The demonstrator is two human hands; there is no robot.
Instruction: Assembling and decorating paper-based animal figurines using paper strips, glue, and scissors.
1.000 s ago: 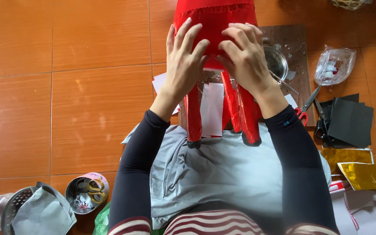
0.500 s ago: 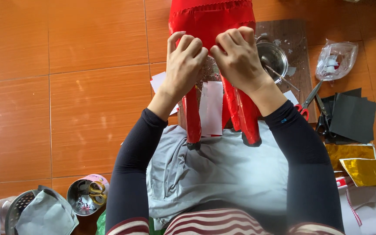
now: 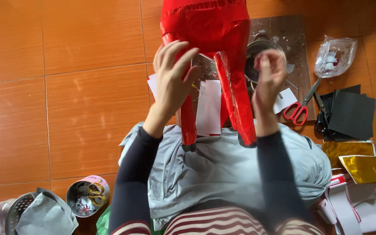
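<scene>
A tall figure wrapped in shiny red paper (image 3: 209, 26) stands in front of me, its two red legs (image 3: 240, 104) reaching down to the grey cloth (image 3: 231, 174) on my lap. My left hand (image 3: 172, 78) rests against the left leg with its fingers spread, holding nothing. Just right of the other leg, my right hand (image 3: 268, 76) is blurred, off the red paper, with fingertips pinched together. Whether anything small is between them I cannot tell. White paper strips (image 3: 209, 106) lie between the legs.
A wooden board (image 3: 292, 30) with a metal bowl (image 3: 257, 48) lies behind the figure. Red-handled scissors (image 3: 299, 111), black sheets (image 3: 351, 115), gold foil (image 3: 366, 167) and a clear bag (image 3: 334, 54) sit right. A tin with scissors (image 3: 88, 196) and a strainer (image 3: 22, 209) sit lower left.
Both hands were pressed on the red paper near the top of the legs. My right hand has now pulled off to the right and closed, and my left hand has opened.
</scene>
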